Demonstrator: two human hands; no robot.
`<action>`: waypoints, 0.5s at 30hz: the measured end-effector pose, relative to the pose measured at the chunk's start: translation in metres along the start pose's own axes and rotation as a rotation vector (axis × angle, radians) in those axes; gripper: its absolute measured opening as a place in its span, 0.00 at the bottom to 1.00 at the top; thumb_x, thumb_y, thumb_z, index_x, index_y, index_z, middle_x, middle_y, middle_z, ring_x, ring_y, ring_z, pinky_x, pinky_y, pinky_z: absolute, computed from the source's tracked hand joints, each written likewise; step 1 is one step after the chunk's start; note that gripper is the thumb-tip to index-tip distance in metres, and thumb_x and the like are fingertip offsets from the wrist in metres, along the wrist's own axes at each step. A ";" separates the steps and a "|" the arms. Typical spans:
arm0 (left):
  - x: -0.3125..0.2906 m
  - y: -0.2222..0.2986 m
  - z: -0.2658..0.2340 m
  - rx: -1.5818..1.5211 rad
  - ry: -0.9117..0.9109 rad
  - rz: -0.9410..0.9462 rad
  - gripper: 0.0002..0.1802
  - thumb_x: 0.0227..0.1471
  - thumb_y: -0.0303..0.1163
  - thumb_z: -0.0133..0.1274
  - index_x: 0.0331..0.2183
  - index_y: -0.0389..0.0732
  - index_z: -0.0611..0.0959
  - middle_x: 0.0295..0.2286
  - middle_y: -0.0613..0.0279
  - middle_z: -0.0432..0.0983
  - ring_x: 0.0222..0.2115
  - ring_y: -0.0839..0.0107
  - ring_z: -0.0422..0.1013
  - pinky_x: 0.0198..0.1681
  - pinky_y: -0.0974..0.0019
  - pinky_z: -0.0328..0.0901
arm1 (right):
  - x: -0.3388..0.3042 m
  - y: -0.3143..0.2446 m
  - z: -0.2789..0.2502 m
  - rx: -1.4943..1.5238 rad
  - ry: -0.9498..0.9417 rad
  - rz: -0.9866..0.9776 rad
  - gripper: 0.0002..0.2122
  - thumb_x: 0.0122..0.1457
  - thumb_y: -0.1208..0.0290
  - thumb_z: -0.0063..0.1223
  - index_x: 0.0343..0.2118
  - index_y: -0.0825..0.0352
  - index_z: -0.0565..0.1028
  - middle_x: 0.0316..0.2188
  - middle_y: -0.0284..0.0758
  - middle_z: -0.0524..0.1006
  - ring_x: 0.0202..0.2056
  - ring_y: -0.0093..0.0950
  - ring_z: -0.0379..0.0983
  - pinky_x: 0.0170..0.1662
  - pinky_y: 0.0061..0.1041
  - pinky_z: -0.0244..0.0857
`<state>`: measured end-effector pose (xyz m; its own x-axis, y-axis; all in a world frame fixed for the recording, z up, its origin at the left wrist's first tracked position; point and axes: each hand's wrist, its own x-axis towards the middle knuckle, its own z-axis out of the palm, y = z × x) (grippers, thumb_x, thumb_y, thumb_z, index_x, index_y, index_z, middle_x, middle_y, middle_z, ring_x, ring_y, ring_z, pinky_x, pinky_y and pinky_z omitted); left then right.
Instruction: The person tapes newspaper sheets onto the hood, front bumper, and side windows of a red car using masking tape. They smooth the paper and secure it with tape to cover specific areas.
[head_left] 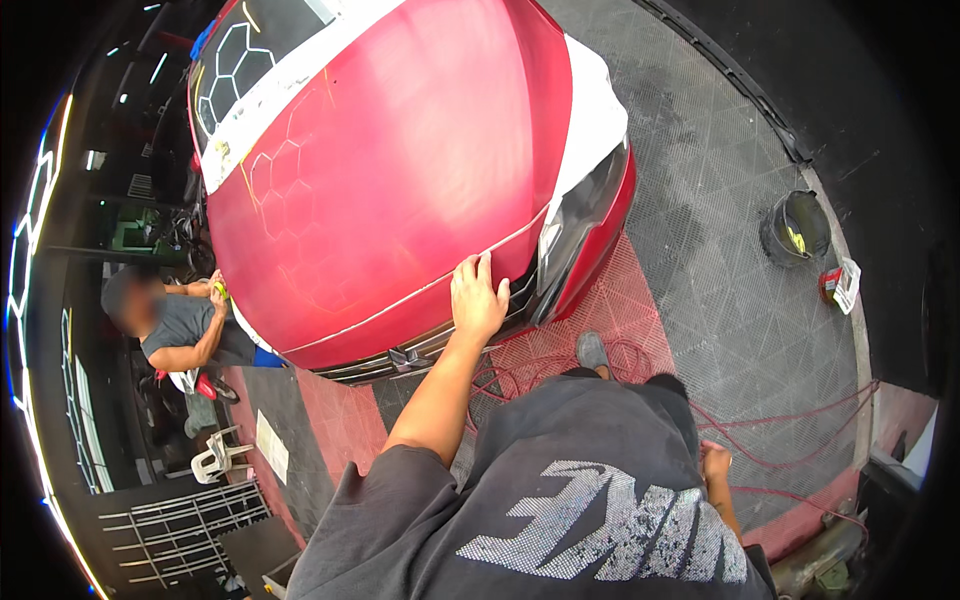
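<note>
A red car hood [400,190] with a dull, hazy surface fills the upper middle. Thin pale tape [385,313] runs along its front edge, above the dark grille [400,358]. My left hand [478,297] rests there with fingers stretched out, the fingertips touching the hood by the tape, close to the headlight [580,225]. White masking [595,125] covers the fender beside it, and more white masking [265,110] lies along the windshield's base. Low at my right side hangs my right hand [715,460], its fingers curled; what they hold, if anything, is hidden.
A co-worker [185,325] leans at the hood's left side, holding a small yellow-green thing [221,290]. A dark red hose [770,463] loops over the tiled floor. At right stand a black bucket [795,228] and a red can [830,284]. A white chair [220,457] stands lower left.
</note>
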<state>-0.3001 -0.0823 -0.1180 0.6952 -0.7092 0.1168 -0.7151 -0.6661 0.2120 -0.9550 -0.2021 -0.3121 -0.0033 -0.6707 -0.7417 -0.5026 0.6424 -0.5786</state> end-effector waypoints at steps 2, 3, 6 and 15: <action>0.010 0.009 0.002 0.040 0.010 -0.023 0.35 0.58 0.41 0.65 0.62 0.37 0.76 0.57 0.44 0.72 0.61 0.44 0.66 0.64 0.44 0.63 | 0.007 -0.028 -0.003 -0.162 -0.092 -0.057 0.11 0.63 0.77 0.54 0.41 0.78 0.85 0.31 0.42 0.86 0.31 0.33 0.83 0.34 0.32 0.76; 0.016 0.016 0.001 0.062 0.003 -0.045 0.35 0.58 0.41 0.64 0.62 0.36 0.76 0.56 0.43 0.72 0.59 0.43 0.67 0.62 0.44 0.64 | 0.010 -0.041 -0.005 -0.237 -0.135 -0.089 0.11 0.63 0.76 0.55 0.40 0.78 0.85 0.30 0.42 0.86 0.31 0.33 0.83 0.34 0.33 0.75; 0.032 0.029 0.005 0.129 0.005 -0.088 0.31 0.59 0.44 0.64 0.57 0.36 0.78 0.51 0.44 0.74 0.54 0.44 0.69 0.59 0.45 0.66 | 0.039 -0.076 -0.008 -0.480 -0.203 -0.155 0.11 0.62 0.75 0.57 0.40 0.78 0.86 0.30 0.43 0.86 0.31 0.33 0.83 0.35 0.34 0.75; 0.094 0.123 0.025 0.262 -0.126 -0.224 0.25 0.55 0.43 0.65 0.48 0.37 0.79 0.45 0.46 0.75 0.50 0.43 0.71 0.54 0.44 0.69 | 0.304 -0.226 -0.025 -0.539 -0.231 -0.160 0.11 0.62 0.75 0.56 0.40 0.73 0.87 0.31 0.40 0.87 0.30 0.29 0.82 0.36 0.33 0.76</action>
<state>-0.3249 -0.2370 -0.1053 0.8340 -0.5510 -0.0286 -0.5517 -0.8331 -0.0386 -0.8639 -0.5602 -0.3985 0.2658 -0.6064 -0.7494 -0.8487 0.2215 -0.4803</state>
